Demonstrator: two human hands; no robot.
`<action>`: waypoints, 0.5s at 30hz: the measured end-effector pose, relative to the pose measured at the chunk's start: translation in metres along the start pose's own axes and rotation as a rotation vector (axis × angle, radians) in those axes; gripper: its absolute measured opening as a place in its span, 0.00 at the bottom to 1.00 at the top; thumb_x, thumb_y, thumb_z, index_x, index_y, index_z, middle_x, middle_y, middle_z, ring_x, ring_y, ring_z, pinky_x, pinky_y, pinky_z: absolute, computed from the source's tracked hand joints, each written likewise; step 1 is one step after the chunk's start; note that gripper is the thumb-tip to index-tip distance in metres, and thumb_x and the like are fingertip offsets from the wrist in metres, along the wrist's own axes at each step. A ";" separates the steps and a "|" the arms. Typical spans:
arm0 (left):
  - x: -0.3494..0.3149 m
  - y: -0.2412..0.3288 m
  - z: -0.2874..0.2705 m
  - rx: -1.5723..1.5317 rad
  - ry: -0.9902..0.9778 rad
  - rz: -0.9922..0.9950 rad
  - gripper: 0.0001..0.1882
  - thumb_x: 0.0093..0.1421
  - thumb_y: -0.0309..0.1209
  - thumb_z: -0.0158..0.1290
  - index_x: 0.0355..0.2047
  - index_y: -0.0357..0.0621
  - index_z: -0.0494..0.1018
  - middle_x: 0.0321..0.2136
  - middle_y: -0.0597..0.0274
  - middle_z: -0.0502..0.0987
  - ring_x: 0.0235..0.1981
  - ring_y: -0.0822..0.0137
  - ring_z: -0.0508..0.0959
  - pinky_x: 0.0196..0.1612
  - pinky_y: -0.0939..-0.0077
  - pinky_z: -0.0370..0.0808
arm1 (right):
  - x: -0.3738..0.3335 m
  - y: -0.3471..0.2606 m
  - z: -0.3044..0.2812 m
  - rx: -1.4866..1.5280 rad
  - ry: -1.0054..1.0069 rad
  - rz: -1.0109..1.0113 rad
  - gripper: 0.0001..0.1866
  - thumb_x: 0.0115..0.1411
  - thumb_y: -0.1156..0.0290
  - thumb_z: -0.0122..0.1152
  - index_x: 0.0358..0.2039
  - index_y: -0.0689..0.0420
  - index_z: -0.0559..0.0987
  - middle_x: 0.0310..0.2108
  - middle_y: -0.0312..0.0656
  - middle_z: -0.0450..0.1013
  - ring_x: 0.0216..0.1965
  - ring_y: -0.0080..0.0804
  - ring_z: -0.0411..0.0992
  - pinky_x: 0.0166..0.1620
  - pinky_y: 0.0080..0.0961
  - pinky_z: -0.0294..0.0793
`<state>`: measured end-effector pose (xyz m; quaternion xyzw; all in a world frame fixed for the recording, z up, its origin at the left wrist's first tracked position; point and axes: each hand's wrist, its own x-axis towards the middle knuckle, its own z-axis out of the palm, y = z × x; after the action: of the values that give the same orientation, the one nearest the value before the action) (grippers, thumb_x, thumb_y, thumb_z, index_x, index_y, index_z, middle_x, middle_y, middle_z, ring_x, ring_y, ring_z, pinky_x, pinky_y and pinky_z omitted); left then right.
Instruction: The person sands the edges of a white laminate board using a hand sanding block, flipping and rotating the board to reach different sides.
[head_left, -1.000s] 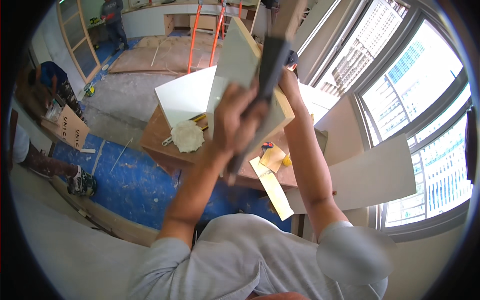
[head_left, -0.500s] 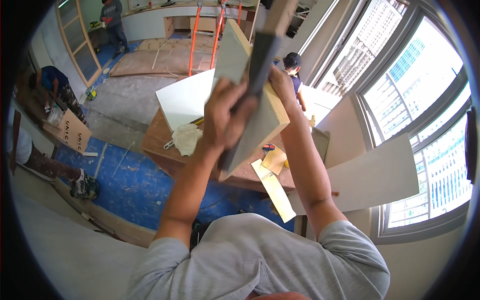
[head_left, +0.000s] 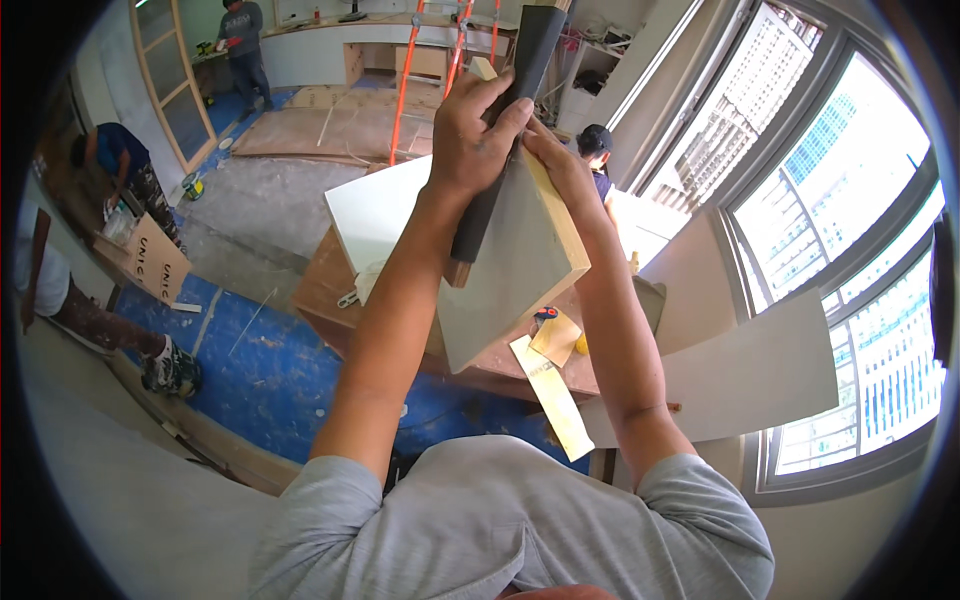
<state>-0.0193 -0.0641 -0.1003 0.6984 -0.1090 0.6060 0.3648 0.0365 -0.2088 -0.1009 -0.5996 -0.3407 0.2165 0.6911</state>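
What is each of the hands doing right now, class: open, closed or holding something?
Left hand: closed, holding the dark-covered wooden bar.
Right hand: closed, holding the pale panel at its edge.

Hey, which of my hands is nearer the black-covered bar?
Left. Your left hand is directly on the black-covered bar, gripping it; your right hand is just to its right, holding the edge of the pale panel.
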 end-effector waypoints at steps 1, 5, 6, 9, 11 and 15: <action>-0.010 0.006 -0.001 -0.003 -0.040 -0.071 0.22 0.61 0.31 0.64 0.53 0.33 0.78 0.33 0.55 0.75 0.35 0.62 0.76 0.42 0.71 0.73 | 0.003 0.003 -0.006 -0.038 -0.013 -0.034 0.33 0.71 0.64 0.50 0.74 0.55 0.61 0.68 0.39 0.66 0.64 0.24 0.65 0.66 0.21 0.60; -0.103 0.033 -0.026 -0.012 -0.092 -0.174 0.23 0.59 0.28 0.64 0.54 0.32 0.78 0.32 0.54 0.75 0.34 0.59 0.76 0.40 0.68 0.74 | 0.007 0.015 -0.020 -0.221 -0.013 -0.069 0.32 0.72 0.64 0.48 0.75 0.54 0.61 0.71 0.39 0.63 0.68 0.26 0.62 0.68 0.21 0.57; -0.107 0.027 -0.030 -0.019 -0.075 -0.171 0.23 0.59 0.28 0.64 0.54 0.33 0.78 0.31 0.55 0.75 0.34 0.59 0.76 0.41 0.69 0.74 | 0.007 0.015 -0.023 -0.284 0.013 -0.063 0.31 0.72 0.64 0.47 0.75 0.54 0.61 0.72 0.40 0.62 0.70 0.27 0.61 0.69 0.21 0.55; -0.083 0.016 -0.031 -0.029 -0.002 -0.196 0.22 0.61 0.27 0.63 0.54 0.32 0.77 0.32 0.56 0.75 0.35 0.61 0.76 0.41 0.69 0.73 | -0.001 0.005 -0.016 -0.192 0.014 -0.041 0.31 0.72 0.64 0.47 0.74 0.53 0.61 0.75 0.42 0.57 0.75 0.30 0.54 0.72 0.22 0.50; -0.035 0.007 -0.023 -0.098 0.034 -0.163 0.21 0.62 0.29 0.63 0.53 0.31 0.77 0.33 0.56 0.75 0.35 0.61 0.76 0.41 0.68 0.74 | -0.001 0.005 -0.008 -0.088 0.025 -0.036 0.31 0.72 0.64 0.47 0.74 0.53 0.62 0.75 0.41 0.58 0.75 0.30 0.55 0.72 0.23 0.50; -0.023 0.020 -0.007 -0.068 -0.071 -0.133 0.21 0.65 0.31 0.61 0.56 0.34 0.77 0.34 0.60 0.72 0.35 0.68 0.73 0.40 0.75 0.71 | 0.000 0.005 -0.005 -0.070 0.013 -0.048 0.28 0.72 0.65 0.47 0.70 0.56 0.68 0.70 0.39 0.65 0.64 0.27 0.65 0.65 0.22 0.60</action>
<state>-0.0421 -0.0810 -0.1137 0.7125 -0.0957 0.5512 0.4235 0.0402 -0.2114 -0.1060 -0.6164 -0.3576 0.1841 0.6770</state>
